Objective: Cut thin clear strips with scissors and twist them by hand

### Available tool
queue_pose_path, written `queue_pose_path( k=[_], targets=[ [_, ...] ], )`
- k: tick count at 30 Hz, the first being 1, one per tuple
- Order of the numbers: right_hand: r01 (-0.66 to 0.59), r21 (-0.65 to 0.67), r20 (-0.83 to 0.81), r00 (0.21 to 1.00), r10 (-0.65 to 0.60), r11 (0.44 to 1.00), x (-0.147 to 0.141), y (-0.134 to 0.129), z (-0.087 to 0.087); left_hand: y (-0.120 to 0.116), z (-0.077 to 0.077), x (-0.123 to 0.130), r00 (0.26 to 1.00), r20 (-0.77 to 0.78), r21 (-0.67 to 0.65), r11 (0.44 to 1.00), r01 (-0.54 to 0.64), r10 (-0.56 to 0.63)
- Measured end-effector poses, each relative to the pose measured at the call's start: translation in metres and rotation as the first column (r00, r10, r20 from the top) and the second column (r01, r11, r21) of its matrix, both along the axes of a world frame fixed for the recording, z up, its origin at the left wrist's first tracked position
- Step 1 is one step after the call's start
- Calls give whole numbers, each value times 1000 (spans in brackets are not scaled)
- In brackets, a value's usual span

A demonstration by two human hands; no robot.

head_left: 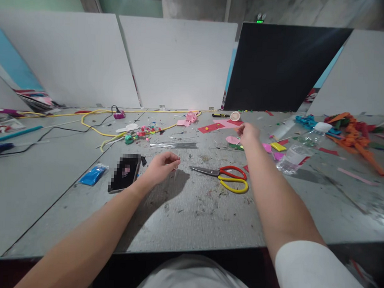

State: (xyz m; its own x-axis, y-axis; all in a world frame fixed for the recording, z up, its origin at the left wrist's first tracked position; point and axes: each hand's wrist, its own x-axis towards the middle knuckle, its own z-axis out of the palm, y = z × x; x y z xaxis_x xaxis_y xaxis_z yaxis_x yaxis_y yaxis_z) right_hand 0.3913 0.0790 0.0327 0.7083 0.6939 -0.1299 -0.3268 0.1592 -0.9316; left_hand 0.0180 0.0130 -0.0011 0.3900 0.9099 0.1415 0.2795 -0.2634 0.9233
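Observation:
My left hand [164, 166] is closed in a pinch on a thin pale wire [177, 171], held just above the table. To its right lie scissors [218, 172] with one red and one yellow handle. A bundle of thin silvery wires [174, 145] rests beyond the hand. My right hand [249, 134] reaches farther out, its fingers drawn together by the end of a red paper strip [212, 127]. Whatever those fingertips may hold is too small and hidden to name. Close to them are a small round cream-coloured item [234, 116] and a pink paper oval [232, 140].
A phone [124, 173] and a blue packet [94, 175] lie left of my left hand. Past my right forearm stands a clear bottle [303, 151], with orange crumpled material [354, 138] behind it. Coloured scraps [148, 132] and a yellow cable [84, 122] spread across the table's far side.

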Motion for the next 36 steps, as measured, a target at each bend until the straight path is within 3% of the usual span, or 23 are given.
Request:
queue_pose_path(
  k=[3,7,12,14,15,16,18,19,20,22,25,30,34,36],
  targets=[
    [34,-186,-129,990,-59,982,-7,-3,-20,-1,1,0,1000,-5,5,1000,-14,14],
    [-95,-289,-117,991,63,953,-33,-3,-30,1,-1,0,1000,1,3,1000,-31,31],
    [-266,-334,85,947,309,905,-78,0,-23,1,-3,1,1000,2,15,1000,-26,26],
    [-344,-374,257,854,452,861,-105,-3,-24,1,-3,2,1000,3,30,999,-25,25],
    [-378,-470,488,642,591,798,-120,-6,-25,0,-3,2,1000,2,33,999,-22,22],
    [-354,-560,655,365,662,749,-134,-9,-27,0,-3,2,1000,6,37,999,-24,24],
    [-275,-660,742,-90,665,699,-161,-18,-32,1,-4,2,1000,12,45,999,-24,23],
    [-252,-685,729,-253,636,684,-173,-22,-35,2,-4,2,1000,17,53,998,-26,25],
    [-222,-692,712,-366,600,687,-181,-26,-37,2,-4,2,999,21,60,998,-27,26],
    [-151,-689,677,-482,556,708,-192,-32,-40,4,-5,1,999,28,74,997,-33,31],
    [-105,-661,678,-507,531,743,-193,-33,-40,5,-7,1,999,30,89,995,-40,38],
    [-95,-669,704,-398,588,737,-185,-20,-42,6,-10,1,1000,10,105,994,-24,23],
    [-88,-590,773,-347,530,803,-179,-13,-49,3,-10,2,999,11,102,994,-38,37],
    [-66,-591,767,-353,535,804,-176,-12,-52,2,-9,2,999,12,100,994,-44,43]
  ],
)
